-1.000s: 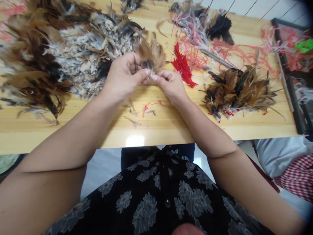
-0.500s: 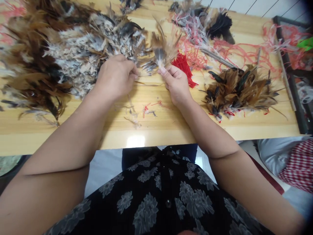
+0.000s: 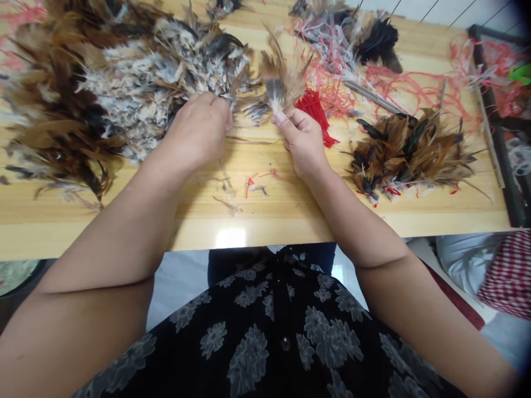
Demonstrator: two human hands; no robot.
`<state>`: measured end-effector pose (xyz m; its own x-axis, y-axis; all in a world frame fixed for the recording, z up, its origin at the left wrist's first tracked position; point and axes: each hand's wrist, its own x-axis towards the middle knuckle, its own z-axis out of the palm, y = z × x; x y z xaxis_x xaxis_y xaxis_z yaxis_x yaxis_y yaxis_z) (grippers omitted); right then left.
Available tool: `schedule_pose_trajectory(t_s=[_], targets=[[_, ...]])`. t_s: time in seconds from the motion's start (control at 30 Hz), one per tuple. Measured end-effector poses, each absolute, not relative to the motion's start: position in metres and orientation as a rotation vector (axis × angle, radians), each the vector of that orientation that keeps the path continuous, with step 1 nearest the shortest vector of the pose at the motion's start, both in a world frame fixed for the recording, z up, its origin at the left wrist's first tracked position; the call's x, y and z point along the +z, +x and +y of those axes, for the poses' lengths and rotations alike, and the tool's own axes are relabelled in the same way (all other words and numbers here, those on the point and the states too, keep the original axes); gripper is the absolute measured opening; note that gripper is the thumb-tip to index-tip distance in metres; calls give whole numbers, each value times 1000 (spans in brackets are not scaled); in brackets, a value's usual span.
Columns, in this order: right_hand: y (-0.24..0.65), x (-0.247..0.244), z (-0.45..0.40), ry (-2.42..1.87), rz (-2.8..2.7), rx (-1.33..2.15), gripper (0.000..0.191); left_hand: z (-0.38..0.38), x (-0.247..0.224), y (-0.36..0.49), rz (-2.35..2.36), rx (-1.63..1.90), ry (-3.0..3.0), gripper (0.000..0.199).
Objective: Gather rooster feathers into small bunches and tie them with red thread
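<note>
My right hand point(image 3: 306, 141) pinches a small bunch of brown and grey feathers point(image 3: 279, 83) by its pale quill ends, tips pointing away from me. My left hand point(image 3: 204, 126) is at the right edge of a big feather pile point(image 3: 133, 91), its fingers curled downward. Its fingertips are mostly hidden, so I cannot make out what is between them. Just behind my right hand lies a bundle of red ties point(image 3: 316, 113). Between the hands, a few thin loose feathers rest on the table point(image 3: 265, 221).
Tied brown feather bunches point(image 3: 409, 155) lie on the right. Tangled pink string point(image 3: 418, 83), a thin grey stick point(image 3: 369, 95) and dark feathers point(image 3: 379, 44) are farther back. A dark-framed rack point(image 3: 493, 132) stands at the right end. Red scraps point(image 3: 251, 182) lie near the front edge.
My left hand has shifted slightly, its fingers turned further down by the pile. My right hand keeps the feather bunch almost in place. The whole view has moved slightly.
</note>
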<state>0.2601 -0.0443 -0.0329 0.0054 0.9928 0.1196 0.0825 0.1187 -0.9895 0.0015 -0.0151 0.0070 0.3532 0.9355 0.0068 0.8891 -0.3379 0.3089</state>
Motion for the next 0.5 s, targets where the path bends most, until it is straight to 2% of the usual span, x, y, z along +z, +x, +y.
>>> schedule_pose_trajectory(t_s=[0.07, 0.23, 0.43, 0.5], targets=[[260, -35, -42, -1181, -1324, 1061, 73, -9, 2, -6, 1563, 405, 2375, 7], [260, -36, -43, -1177, -1328, 1050, 73, -9, -3, -8, 1297, 705, 2520, 26], [260, -37, -43, -1173, -1303, 1055, 66, -21, -23, 18, 1118, 721, 2621, 9], [261, -39, -41, -1188, -1307, 1038, 63, -22, -30, 25, 1137, 679, 2669, 11]])
